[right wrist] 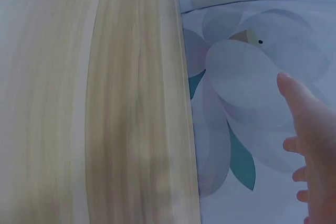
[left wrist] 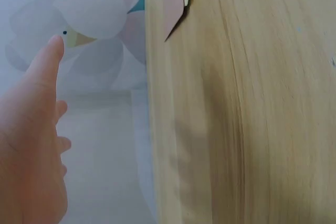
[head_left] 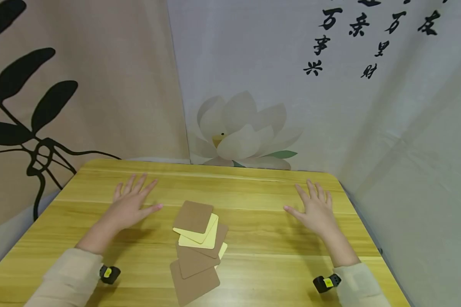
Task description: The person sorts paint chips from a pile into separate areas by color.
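Note:
A loose, overlapping pile of brown and yellow cards (head_left: 195, 283) lies on the wooden table, between the two hands. The uppermost card is a brown one (head_left: 194, 216), with yellow cards (head_left: 205, 236) partly showing from beneath it. To the left of the pile my left hand (head_left: 132, 207) is spread, holding nothing, its thumb pointing toward the cards. On the other side, farther from the pile, my right hand (head_left: 315, 211) is likewise spread with nothing in it. Both hands cast shadows on the tabletop. In the left wrist view, a corner of the cards (left wrist: 173, 3) shows at the top.
The wooden table (head_left: 261, 273) has rounded far corners. Behind it hangs a cloth (head_left: 253, 51) with a lotus print and black characters; a dark plant print is at the left. Each wrist wears a small black camera, the left one (head_left: 109, 274) and the right one (head_left: 326, 282).

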